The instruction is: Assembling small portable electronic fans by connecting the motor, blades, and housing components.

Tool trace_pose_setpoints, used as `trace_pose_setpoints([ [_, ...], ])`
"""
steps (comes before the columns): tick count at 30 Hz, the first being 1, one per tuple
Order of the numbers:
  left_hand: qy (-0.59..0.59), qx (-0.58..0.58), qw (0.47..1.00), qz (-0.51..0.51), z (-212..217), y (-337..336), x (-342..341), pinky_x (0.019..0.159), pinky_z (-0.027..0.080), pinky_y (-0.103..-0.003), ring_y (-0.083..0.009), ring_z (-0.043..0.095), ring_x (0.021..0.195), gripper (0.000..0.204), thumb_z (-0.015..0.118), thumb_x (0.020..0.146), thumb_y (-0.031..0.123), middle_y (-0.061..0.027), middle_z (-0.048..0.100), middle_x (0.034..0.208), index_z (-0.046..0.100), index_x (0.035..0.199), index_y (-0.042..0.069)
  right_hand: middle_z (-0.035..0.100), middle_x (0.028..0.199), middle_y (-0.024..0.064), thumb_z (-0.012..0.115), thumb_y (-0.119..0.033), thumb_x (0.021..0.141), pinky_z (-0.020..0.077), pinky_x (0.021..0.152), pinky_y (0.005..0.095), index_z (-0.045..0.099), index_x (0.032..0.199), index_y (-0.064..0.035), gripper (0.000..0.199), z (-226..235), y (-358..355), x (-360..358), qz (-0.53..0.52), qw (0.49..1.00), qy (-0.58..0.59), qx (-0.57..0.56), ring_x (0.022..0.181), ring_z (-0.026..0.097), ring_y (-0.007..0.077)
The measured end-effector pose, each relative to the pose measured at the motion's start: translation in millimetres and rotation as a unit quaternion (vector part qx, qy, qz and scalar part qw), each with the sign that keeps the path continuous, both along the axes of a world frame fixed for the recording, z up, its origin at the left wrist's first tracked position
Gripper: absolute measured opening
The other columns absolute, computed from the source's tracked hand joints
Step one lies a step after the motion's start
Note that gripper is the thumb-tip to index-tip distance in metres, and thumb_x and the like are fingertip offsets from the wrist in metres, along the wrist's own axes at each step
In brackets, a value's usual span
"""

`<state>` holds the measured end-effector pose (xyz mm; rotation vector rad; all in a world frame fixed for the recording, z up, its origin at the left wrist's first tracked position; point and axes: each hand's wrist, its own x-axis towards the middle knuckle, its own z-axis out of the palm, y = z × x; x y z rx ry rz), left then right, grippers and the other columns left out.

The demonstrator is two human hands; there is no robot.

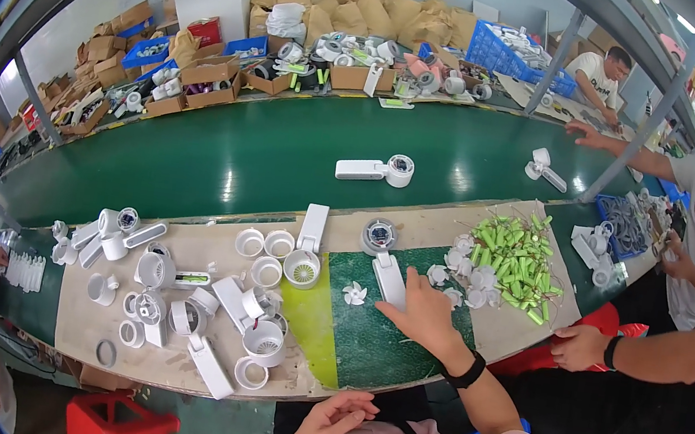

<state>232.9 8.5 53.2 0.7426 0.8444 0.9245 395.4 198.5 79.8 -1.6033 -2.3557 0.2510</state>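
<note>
My right hand (427, 314) has its thumb and fingers on the lower part of a white handheld fan's handle (390, 281), which lies on a dark green mat (383, 345). The fan's round head (379, 235), with inner parts exposed, points away from me. Beside the handle, to the left, sits a small white fan blade (354, 293). My left hand (334, 422) hovers near my body, before the table edge, holding nothing, fingers loosely stretched. Just right of my right hand lie clear-white blades (481, 283) and a heap of green battery cells with wires (517, 261).
White fan housings and rings (265, 342) crowd the table's left. A green conveyor belt (269, 145) runs behind, carrying another opened fan (384, 169). Co-workers' hands (581, 346) are close on the right; another person sits far left. A red stool (118, 422) stands below.
</note>
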Motion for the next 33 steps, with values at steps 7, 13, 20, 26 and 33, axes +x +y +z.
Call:
trace_pose_setpoints([
  [7, 0.004, 0.002, 1.000, -0.021, -7, -3, 6, 0.086, 0.045, -0.026, -0.0152, 0.056, 0.100, 0.032, 0.051, 0.092, 0.008, -0.0102, 0.059, 0.109, 0.047, 0.123, 0.003, 0.058, 0.087, 0.0239, 0.065, -0.038, 0.075, 0.0500, 0.060, 0.0457, 0.041, 0.104, 0.0057, 0.058, -20, 4, -4, 0.013, 0.999, 0.022, -0.032, 0.072, 0.061, 0.0401],
  [13, 0.011, 0.002, 0.999, -0.037, 4, 6, 13, 0.085, 0.045, -0.026, -0.0164, 0.056, 0.101, 0.033, 0.051, 0.091, 0.009, -0.0112, 0.058, 0.110, 0.047, 0.123, 0.003, 0.058, 0.082, 0.0234, 0.063, -0.029, 0.075, 0.0514, 0.057, 0.0427, 0.043, 0.098, 0.0076, 0.047, -27, 13, 3, 0.015, 0.999, 0.048, -0.003, 0.069, 0.061, 0.0378],
  [20, 0.009, 0.006, 0.999, -0.035, 4, 4, 16, 0.085, 0.044, -0.025, -0.0150, 0.056, 0.101, 0.033, 0.051, 0.092, 0.009, -0.0100, 0.058, 0.111, 0.046, 0.123, 0.003, 0.059, 0.086, 0.0255, 0.062, -0.027, 0.076, 0.0493, 0.065, 0.0453, 0.045, 0.101, 0.0068, 0.046, -31, 18, 11, 0.018, 0.990, 0.129, -0.059, 0.074, 0.060, 0.0407],
  [26, 0.016, 0.000, 1.000, -0.020, 6, 4, 16, 0.082, 0.045, -0.027, -0.0160, 0.057, 0.099, 0.032, 0.052, 0.092, 0.013, -0.0107, 0.060, 0.106, 0.048, 0.122, 0.001, 0.063, 0.086, 0.0181, 0.065, -0.033, 0.078, 0.0502, 0.064, 0.0338, 0.041, 0.124, 0.0065, 0.065, -24, 13, 17, -0.042, 0.920, 0.302, -0.247, 0.072, 0.065, 0.0264],
  [33, 0.027, -0.007, 0.999, -0.023, 12, 11, 19, 0.082, 0.045, -0.027, -0.0158, 0.056, 0.099, 0.034, 0.052, 0.092, 0.014, -0.0105, 0.060, 0.107, 0.047, 0.123, 0.001, 0.058, 0.097, 0.0159, 0.069, -0.009, 0.077, 0.0515, 0.055, 0.0251, 0.034, 0.129, 0.0102, 0.066, -24, -27, 25, -0.028, 0.800, 0.497, -0.334, 0.079, 0.061, 0.0167],
])
